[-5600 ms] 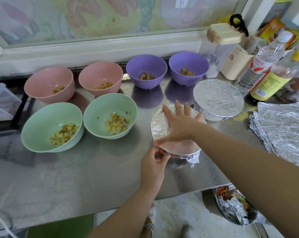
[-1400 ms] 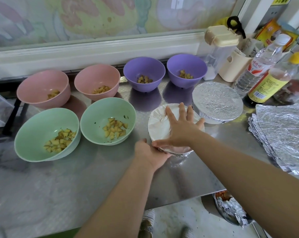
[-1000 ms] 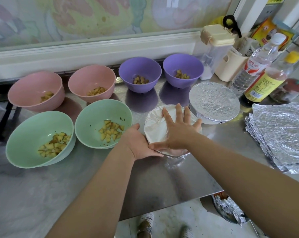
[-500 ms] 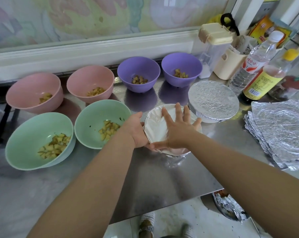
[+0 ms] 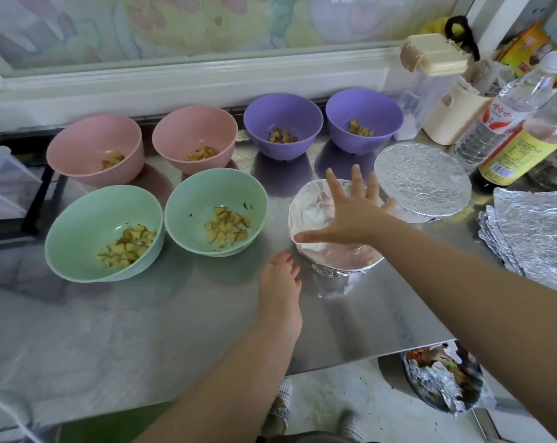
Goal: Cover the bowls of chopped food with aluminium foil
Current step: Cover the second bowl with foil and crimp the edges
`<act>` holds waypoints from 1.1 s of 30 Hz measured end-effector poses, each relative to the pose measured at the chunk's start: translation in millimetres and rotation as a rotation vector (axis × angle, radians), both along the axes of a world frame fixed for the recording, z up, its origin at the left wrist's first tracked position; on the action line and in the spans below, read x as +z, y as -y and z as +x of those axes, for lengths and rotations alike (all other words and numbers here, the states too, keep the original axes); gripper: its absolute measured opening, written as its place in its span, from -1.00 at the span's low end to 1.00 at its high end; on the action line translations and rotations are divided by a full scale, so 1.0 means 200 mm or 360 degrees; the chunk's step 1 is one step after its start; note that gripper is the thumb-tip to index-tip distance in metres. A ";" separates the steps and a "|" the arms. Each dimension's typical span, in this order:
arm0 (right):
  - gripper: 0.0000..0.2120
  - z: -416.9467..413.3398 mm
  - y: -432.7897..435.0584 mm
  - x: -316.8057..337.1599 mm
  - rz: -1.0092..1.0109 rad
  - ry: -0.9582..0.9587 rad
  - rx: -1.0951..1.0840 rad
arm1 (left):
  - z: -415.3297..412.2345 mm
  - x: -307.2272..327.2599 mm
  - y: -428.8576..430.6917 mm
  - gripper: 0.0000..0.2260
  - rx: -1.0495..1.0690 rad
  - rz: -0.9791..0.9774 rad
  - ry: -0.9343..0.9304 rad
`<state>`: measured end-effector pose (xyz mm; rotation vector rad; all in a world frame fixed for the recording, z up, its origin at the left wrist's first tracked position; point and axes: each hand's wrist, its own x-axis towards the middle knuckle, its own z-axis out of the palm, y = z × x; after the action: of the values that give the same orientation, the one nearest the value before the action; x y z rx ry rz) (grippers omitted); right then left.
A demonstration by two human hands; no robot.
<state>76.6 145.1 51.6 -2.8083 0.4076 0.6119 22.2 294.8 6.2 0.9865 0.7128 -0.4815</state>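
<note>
Bowls covered numbered two: the near bowl (image 5: 312, 215) sat under the right hand (image 5: 354, 215), fingers spread flat on its smooth foil; the crinkly bowl (image 5: 422, 183) stood just right of it. Six open bowls (image 5: 190, 203) left of it awaited covering. The left hand (image 5: 280, 282) lay loose, empty, beside it; foil sheets (image 5: 539, 231) further right.

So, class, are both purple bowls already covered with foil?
No: the left purple bowl and the right purple bowl are uncovered, chopped food showing inside.

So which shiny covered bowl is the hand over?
The nearer foil-covered bowl, at the front: the right hand is spread over its top. The farther covered bowl, behind it to the right, has no hand on it.
</note>
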 end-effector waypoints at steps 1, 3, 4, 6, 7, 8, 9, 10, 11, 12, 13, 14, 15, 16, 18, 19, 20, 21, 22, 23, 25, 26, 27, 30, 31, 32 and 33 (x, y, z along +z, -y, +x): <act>0.43 0.02 0.01 0.00 -0.0004 -0.0018 0.0051 | -0.02 -0.01 0.02 -0.71 -0.0039 0.0019 -0.0012; 0.43 0.04 0.01 -0.02 -0.0037 -0.0101 0.0112 | -0.04 0.00 0.05 -0.75 -0.0131 0.0029 -0.0069; 0.43 0.04 0.00 -0.02 -0.0048 -0.0126 0.0117 | -0.05 0.01 0.06 -0.76 -0.0213 0.0012 -0.0090; 0.43 0.04 0.00 -0.03 -0.0055 -0.0129 0.0099 | -0.06 0.02 0.09 -0.79 -0.0356 -0.0045 -0.0138; 0.42 0.04 -0.01 -0.04 -0.0071 -0.0115 0.0097 | -0.06 0.02 0.09 -0.83 -0.0375 -0.0080 -0.0173; 0.42 0.04 -0.01 -0.04 -0.0094 -0.0101 0.0104 | -0.06 0.02 0.10 -0.87 -0.0359 -0.0114 -0.0225; 0.42 0.04 -0.01 -0.05 -0.0111 -0.0086 0.0113 | -0.05 0.02 0.10 -0.89 -0.0327 -0.0134 -0.0282; 0.42 0.04 -0.01 -0.05 -0.0114 -0.0072 0.0118 | -0.04 0.03 0.10 -0.87 -0.0305 -0.0142 -0.0330; 0.42 0.04 -0.01 -0.06 -0.0106 -0.0056 0.0120 | -0.03 0.03 0.10 -0.85 -0.0295 -0.0151 -0.0369; 0.42 0.04 -0.01 -0.07 -0.0095 -0.0039 0.0123 | -0.02 0.04 0.10 -0.84 -0.0295 -0.0171 -0.0398; 0.42 0.04 -0.01 -0.07 -0.0085 -0.0024 0.0125 | -0.01 0.04 0.10 -0.83 -0.0292 -0.0208 -0.0422; 0.42 0.03 -0.01 -0.08 -0.0081 -0.0013 0.0126 | 0.01 0.05 0.10 -0.82 -0.0273 -0.0259 -0.0439; 0.42 0.03 -0.01 -0.08 -0.0082 -0.0007 0.0128 | 0.03 0.05 0.10 -0.82 -0.0236 -0.0320 -0.0444; 0.41 0.03 -0.01 -0.08 -0.0089 -0.0006 0.0129 | 0.05 0.06 0.09 -0.81 -0.0189 -0.0379 -0.0446; 0.41 0.03 -0.01 -0.08 -0.0101 -0.0010 0.0133 | 0.08 0.06 0.09 -0.75 -0.0119 -0.0464 -0.0446; 0.41 0.03 -0.01 -0.08 -0.0104 -0.0014 0.0135 | 0.09 0.06 0.09 -0.72 -0.0098 -0.0493 -0.0448; 0.42 0.03 -0.01 -0.08 -0.0105 -0.0016 0.0137 | 0.10 0.06 0.09 -0.70 -0.0086 -0.0516 -0.0450; 0.42 0.03 -0.01 -0.08 -0.0105 -0.0014 0.0138 | 0.11 0.06 0.10 -0.69 -0.0080 -0.0525 -0.0452; 0.42 0.03 -0.01 -0.08 -0.0107 -0.0009 0.0139 | 0.11 0.07 0.10 -0.68 -0.0071 -0.0529 -0.0454; 0.42 0.03 -0.01 -0.09 -0.0110 -0.0004 0.0139 | 0.12 0.07 0.10 -0.67 -0.0060 -0.0533 -0.0453; 0.42 0.03 -0.01 -0.09 -0.0114 0.0004 0.0136 | 0.13 0.07 0.11 -0.64 -0.0034 -0.0560 -0.0461; 0.42 0.03 -0.01 -0.09 -0.0121 0.0005 0.0135 | 0.13 0.08 0.12 -0.62 -0.0009 -0.0573 -0.0472; 0.42 0.03 -0.01 -0.10 -0.0130 0.0004 0.0135 | 0.14 0.07 0.12 -0.61 0.0013 -0.0586 -0.0485; 0.41 0.03 -0.01 -0.10 -0.0159 -0.0017 0.0143 | 0.16 0.08 0.13 -0.55 -0.0020 -0.0759 -0.0491; 0.41 0.03 -0.01 -0.10 -0.0161 -0.0020 0.0143 | 0.18 0.09 0.12 -0.53 -0.0080 -0.0851 -0.0483; 0.40 0.02 -0.02 -0.09 -0.0160 -0.0018 0.0142 | 0.19 0.10 0.11 -0.51 -0.0147 -0.0925 -0.0486; 0.41 0.02 -0.02 -0.09 -0.0157 -0.0014 0.0141 | 0.20 0.10 0.10 -0.51 -0.0207 -0.0973 -0.0487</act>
<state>81.1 148.5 33.3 -2.9319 0.3253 0.6389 61.8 273.9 26.1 0.3860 0.7120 -0.9138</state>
